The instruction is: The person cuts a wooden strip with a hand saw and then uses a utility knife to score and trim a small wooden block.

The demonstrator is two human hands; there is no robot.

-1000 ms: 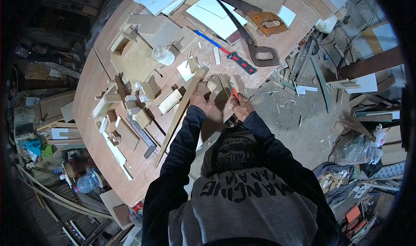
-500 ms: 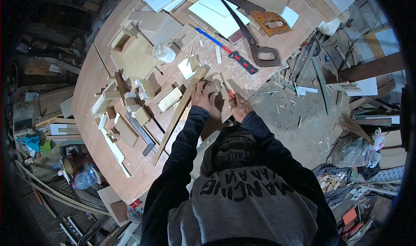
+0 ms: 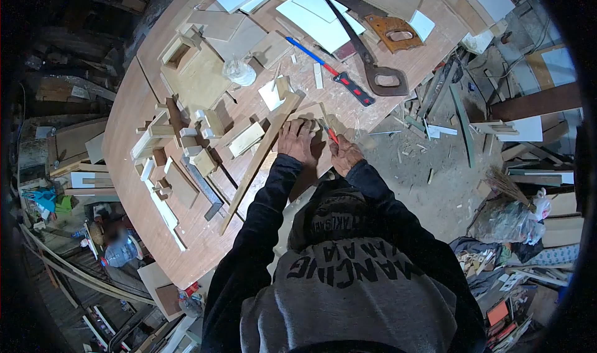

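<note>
My right hand [image 3: 347, 156] is closed around a red-handled tool with a thin blade [image 3: 333, 135], its tip pointing up and left over a light wooden board [image 3: 316, 112]. Close on the left, my left hand [image 3: 296, 142] bears down on this board with its fingers bent over it. The lower part of the board lies between the two hands, partly in shadow. A long wooden strip [image 3: 258, 166] runs diagonally just left of my left hand. Beyond the fingertips are a small wood block on a white piece [image 3: 271, 96] and a blue and red tool with a black grip [image 3: 336, 73].
Two handsaws, one with a wooden handle [image 3: 398, 35] and one with a dark handle [image 3: 387, 81], lie at the table's far right. A clear plastic cup [image 3: 239, 73], a metal square [image 3: 208, 194] and several wood blocks occupy the left. Scraps litter the floor [image 3: 416, 173].
The view has shifted slightly. My left fingers look more bent over the board, while my right hand keeps hold of the red-handled tool in nearly the same place.
</note>
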